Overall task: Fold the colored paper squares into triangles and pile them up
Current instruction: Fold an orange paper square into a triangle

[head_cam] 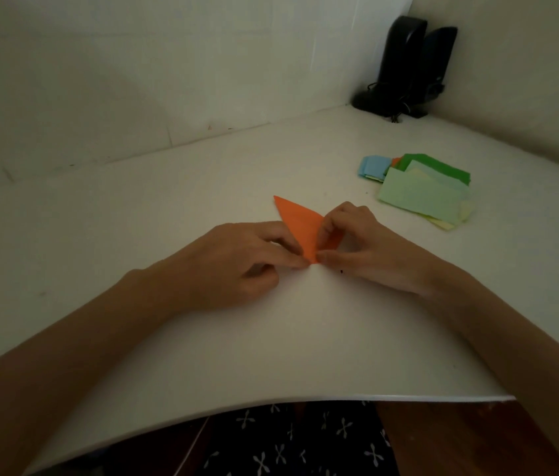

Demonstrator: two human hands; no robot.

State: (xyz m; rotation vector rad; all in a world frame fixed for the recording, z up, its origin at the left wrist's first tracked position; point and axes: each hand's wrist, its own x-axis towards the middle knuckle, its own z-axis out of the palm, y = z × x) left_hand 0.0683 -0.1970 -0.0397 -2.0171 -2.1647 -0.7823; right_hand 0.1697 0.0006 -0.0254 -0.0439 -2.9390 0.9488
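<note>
An orange paper [297, 223] lies folded into a triangle shape on the white table [168, 214], in the middle of the view. My left hand [237, 259] pinches its near corner from the left. From the right, my right hand [364, 245] pinches the same corner, with its fingers curled over the paper's right edge. Part of the paper is hidden under both hands. A loose pile of colored paper squares [422, 192], light green, green, yellow, blue and orange, lies at the right.
Two black speakers [408, 67] with cables stand in the far right corner against the white walls. The table's near edge [305, 398] curves just above my lap, which is covered in dark patterned cloth.
</note>
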